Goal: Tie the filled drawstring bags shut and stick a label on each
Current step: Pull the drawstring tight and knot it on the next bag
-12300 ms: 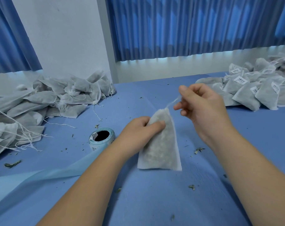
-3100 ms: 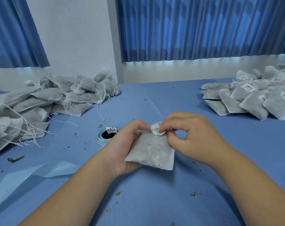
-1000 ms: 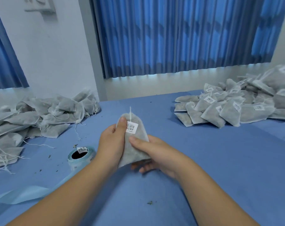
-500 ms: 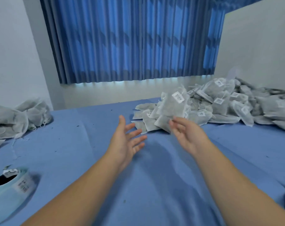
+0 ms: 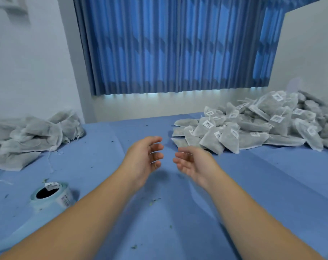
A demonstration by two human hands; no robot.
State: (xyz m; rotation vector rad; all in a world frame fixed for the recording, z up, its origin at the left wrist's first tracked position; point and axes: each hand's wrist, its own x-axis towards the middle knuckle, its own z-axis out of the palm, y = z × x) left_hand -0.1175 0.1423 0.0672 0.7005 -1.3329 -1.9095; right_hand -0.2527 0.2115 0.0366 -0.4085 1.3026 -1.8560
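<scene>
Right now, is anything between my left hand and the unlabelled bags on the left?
Nothing visible: only blue tablecloth lies between the left hand and the unlabelled bags; the label roll sits nearer you, off that line.

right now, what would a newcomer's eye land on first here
First, the big heap of labelled bags at the far right of the blue table, facing a pile of unlabelled bags at the far left. In the middle, the person's left grip and right grip hover open and empty, with the label roll near left.
</scene>
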